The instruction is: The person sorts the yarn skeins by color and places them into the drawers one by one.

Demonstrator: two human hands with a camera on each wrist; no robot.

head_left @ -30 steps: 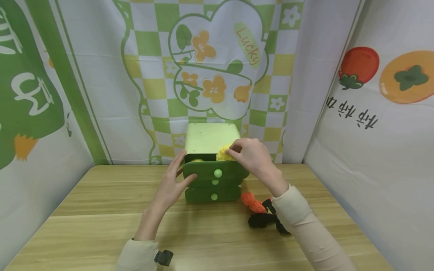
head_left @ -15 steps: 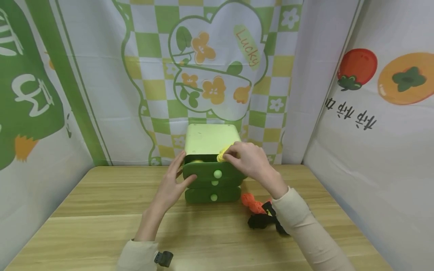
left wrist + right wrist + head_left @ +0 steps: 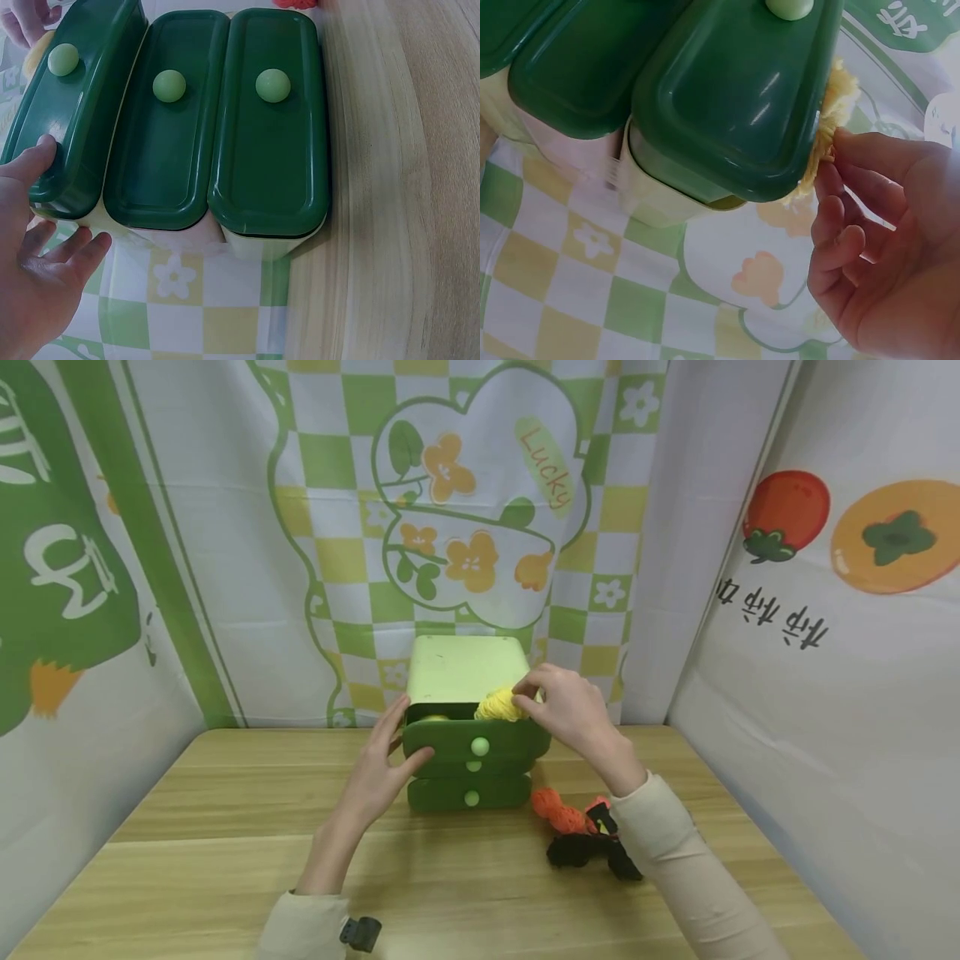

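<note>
A small green drawer cabinet (image 3: 468, 668) stands on the table, its top drawer (image 3: 442, 739) pulled partly out. My left hand (image 3: 371, 777) holds that drawer's left end, thumb on the dark green front and fingers along the side; the left wrist view shows the thumb (image 3: 37, 159) there. With thumb and fingertips my right hand (image 3: 573, 706) pinches a skein of yellow yarn (image 3: 497, 705) at the right of the drawer opening. In the right wrist view the yarn (image 3: 836, 105) shows beside the drawer front, which hides its lower part. Another yellow patch (image 3: 435, 718) shows inside at the left.
Two lower drawers, such as the bottom one (image 3: 442, 794), are pushed in. Orange yarn (image 3: 558, 812) and a black yarn bundle (image 3: 577, 850) lie on the table right of the cabinet, partly under my right forearm. Printed cloth (image 3: 360, 560) hangs behind.
My right hand dipped slightly, then moved up and to the right, and more of the yellow yarn shows at the opening. My left hand stays at the drawer.
</note>
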